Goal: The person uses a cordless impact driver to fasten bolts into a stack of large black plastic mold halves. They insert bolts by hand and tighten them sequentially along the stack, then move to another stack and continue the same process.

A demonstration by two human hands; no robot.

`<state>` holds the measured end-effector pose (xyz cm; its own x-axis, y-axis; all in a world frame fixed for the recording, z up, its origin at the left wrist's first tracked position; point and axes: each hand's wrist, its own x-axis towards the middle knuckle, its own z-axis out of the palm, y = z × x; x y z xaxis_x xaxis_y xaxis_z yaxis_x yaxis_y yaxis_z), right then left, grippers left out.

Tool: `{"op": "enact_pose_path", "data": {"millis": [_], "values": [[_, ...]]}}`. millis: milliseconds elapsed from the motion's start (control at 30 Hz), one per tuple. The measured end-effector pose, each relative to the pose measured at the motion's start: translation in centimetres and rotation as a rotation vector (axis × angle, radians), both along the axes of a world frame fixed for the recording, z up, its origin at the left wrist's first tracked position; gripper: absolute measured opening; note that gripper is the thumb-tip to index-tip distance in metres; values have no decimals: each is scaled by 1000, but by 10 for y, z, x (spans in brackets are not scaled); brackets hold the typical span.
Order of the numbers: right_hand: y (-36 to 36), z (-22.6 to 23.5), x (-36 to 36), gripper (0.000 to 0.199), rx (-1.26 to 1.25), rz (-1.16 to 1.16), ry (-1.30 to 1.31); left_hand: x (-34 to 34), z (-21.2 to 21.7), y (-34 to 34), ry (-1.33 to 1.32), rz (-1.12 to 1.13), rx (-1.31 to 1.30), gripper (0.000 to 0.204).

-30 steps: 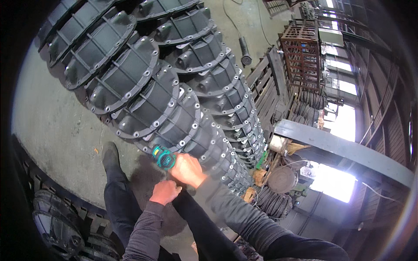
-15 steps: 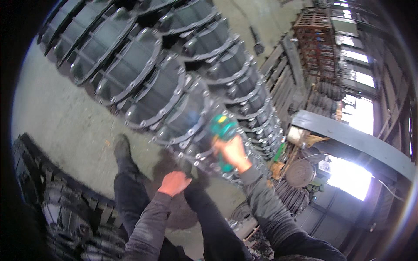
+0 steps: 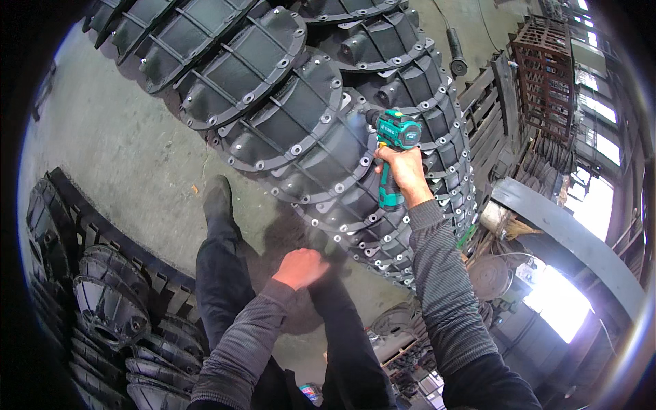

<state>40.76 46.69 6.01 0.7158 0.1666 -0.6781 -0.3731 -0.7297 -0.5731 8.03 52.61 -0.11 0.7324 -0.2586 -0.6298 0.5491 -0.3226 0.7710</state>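
Drill [image 3: 402,130]: teal/black, over the stacked dark castings [image 3: 283,119], chuck pointing left; can't tell if it touches them.
Right hand [image 3: 404,171]: wrapped around the drill's handle.
Left hand [image 3: 301,268]: curled into a loose fist, near the right knee.
Rack [image 3: 544,75]: rust-brown, upper right, beyond the castings.

The right hand [image 3: 403,169] has carried the teal-and-black pistol-shaped cordless drill [image 3: 400,131] forward and to the right, from beside the near edge of the stacked dark-grey ribbed metal castings [image 3: 239,68] to over the stack. The drill, seen mostly end-on a second ago, now shows its handle and base. The right forearm reaches farther out, and the loosely curled left hand [image 3: 302,268], close to the right one then, is now well apart from it.
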Motion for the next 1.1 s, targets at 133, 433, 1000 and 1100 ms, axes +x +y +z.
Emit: {"op": "enact_pose_path", "data": {"millis": [133, 433, 1000, 1100], "values": [[10, 5, 4, 19, -22, -19, 17, 3, -2, 5, -5, 28, 3, 44], [27, 20, 36, 18, -154, 108, 141, 11, -7, 10, 3, 62, 10, 40], [41, 17, 53, 21, -408, 324, 123, 33, -3, 46, 31, 67, -108, 41], [42, 17, 54, 21, -425, 340, 123, 36, -3, 49, 36, 55, -102, 41]]}}
